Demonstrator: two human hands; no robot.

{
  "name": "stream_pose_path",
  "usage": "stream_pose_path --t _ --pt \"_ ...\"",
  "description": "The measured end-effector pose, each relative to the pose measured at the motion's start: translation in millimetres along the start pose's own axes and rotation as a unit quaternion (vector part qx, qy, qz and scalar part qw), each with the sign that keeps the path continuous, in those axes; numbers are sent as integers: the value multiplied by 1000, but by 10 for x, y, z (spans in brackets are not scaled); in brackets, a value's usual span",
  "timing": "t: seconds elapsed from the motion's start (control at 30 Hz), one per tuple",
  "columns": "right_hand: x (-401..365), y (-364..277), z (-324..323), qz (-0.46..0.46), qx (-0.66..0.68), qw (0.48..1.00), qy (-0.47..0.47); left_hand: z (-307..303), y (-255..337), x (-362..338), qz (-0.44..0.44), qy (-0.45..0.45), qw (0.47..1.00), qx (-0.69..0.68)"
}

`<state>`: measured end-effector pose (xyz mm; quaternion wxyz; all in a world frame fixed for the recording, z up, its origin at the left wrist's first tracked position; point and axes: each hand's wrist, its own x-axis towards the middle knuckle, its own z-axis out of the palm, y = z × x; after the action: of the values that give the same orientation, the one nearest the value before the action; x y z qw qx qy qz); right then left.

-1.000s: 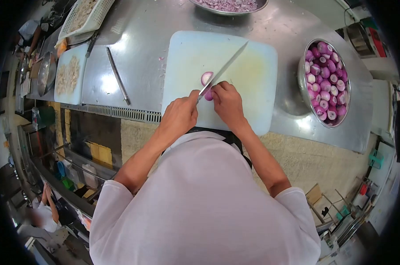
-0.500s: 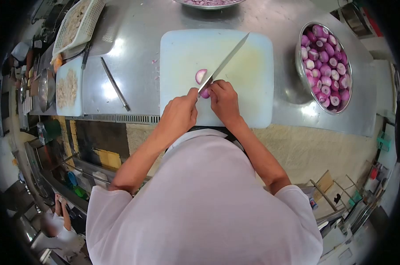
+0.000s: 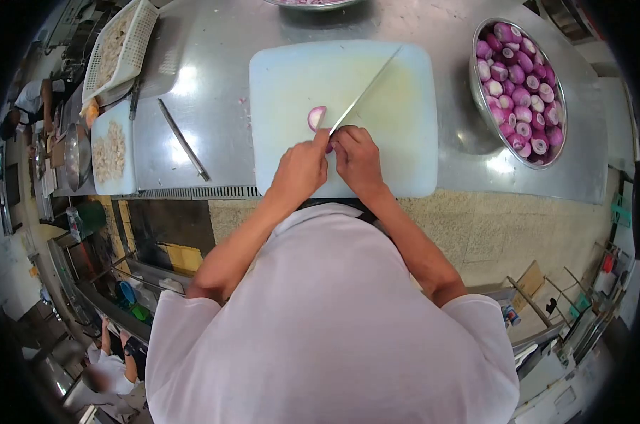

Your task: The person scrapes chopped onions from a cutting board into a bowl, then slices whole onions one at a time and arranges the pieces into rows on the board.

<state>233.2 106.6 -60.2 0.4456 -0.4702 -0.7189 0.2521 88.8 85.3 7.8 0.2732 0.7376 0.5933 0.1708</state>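
My left hand (image 3: pixel 300 168) is closed around the handle end of a long knife (image 3: pixel 366 92). The blade slants up and to the right over a white cutting board (image 3: pixel 285 78). Close beside it, the bent fingers of my right hand (image 3: pixel 359 159) pinch a purple onion piece (image 3: pixel 329 147), mostly hidden between the two hands. A cut onion half (image 3: pixel 317 119) rests on the board just beyond my left fingers, its pale face showing.
To the right stands a metal bowl (image 3: pixel 477 88) of peeled purple onions. A metal rod (image 3: pixel 182 139), a smaller board (image 3: pixel 128 159) with pale pieces and a white basket (image 3: pixel 142 46) are on the left. Another bowl (image 3: pixel 316 6) shows at the top edge. Another person (image 3: pixel 115 367) is at lower left.
The blade has turned more edge-on, and my left hand has moved slightly right and up, closer to my right hand. The onion piece is more covered. The whole view has shifted slightly.
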Motion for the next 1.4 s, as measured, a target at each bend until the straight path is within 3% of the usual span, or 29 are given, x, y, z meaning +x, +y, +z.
stream_pose_path --t 0.1,0.2,0.27,0.4,0.6,0.77,0.9,0.97,1.03,1.13,1.27,1.4 --pt "-18 27 -4 -5 3 1000 1 -228 120 1 3 -11 1000 3" --pt "-56 28 31 10 6 1000 7 -281 167 -167 -49 -61 997 3" --pt "-61 29 17 11 5 1000 9 10 -7 -106 -30 -40 998 28" --pt "-58 37 -1 -1 7 1000 5 -41 63 70 18 -7 1000 -13" --pt "-102 33 15 17 14 1000 20 -309 228 -213 -49 -82 995 19" --pt "-112 105 41 -1 23 999 27 121 -25 17 25 4 999 22" --pt "-79 92 -7 8 26 999 18 -48 -41 166 25 -5 999 -35" --pt "-78 49 -22 31 30 999 15 -324 110 29 -17 9 998 -55" --pt "-67 9 -56 111 55 992 -19 -490 80 -99 -50 27 997 -59" --pt "56 -199 -30 127 27 991 -19 -623 -44 -180 -110 64 991 -47" --pt "243 -50 73 85 -56 995 -23 -522 -438 -243 -156 60 986 4" --pt "791 620 -236 47 -182 982 15 -366 -561 -359 -185 69 980 -19"
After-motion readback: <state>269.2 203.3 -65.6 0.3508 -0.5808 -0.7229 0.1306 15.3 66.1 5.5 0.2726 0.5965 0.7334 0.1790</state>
